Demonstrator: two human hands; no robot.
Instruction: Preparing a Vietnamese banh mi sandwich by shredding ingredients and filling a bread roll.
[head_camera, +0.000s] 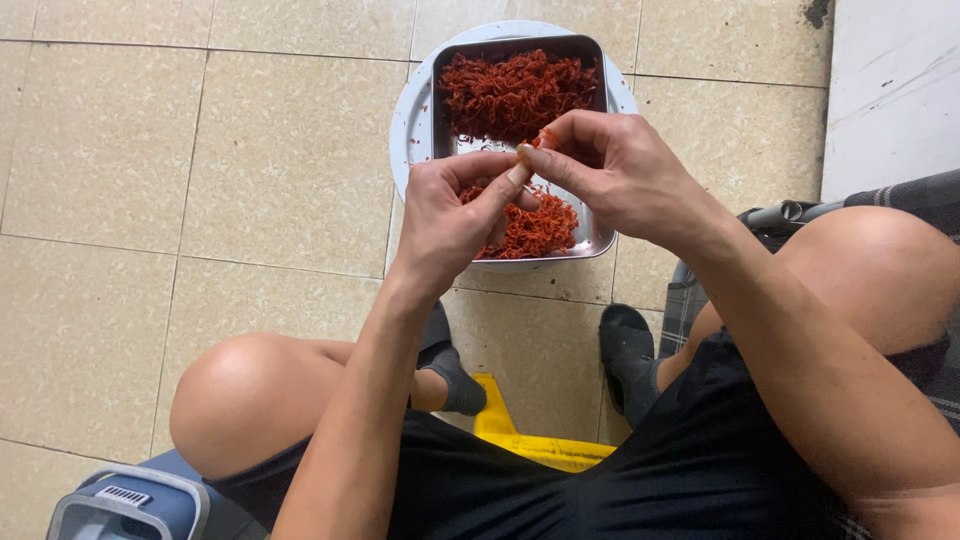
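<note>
Beige tiled floor (200, 180); yellow stool (520, 440) below.

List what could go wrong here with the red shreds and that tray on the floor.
1. Both hands, left hand and right hand, pinch one small red piece above the rectangular metal tray; a slip may drop it, perhaps onto the beige floor tiles.
2. The tray rests on a round white plate near the person's dark-socked feet; a foot shift might knock it.
3. The heaped red shredded food may spill over the rim.

Soft, even daylight, faint shadows under the knees, sharp focus, slight wide-angle bending at edges.
</note>
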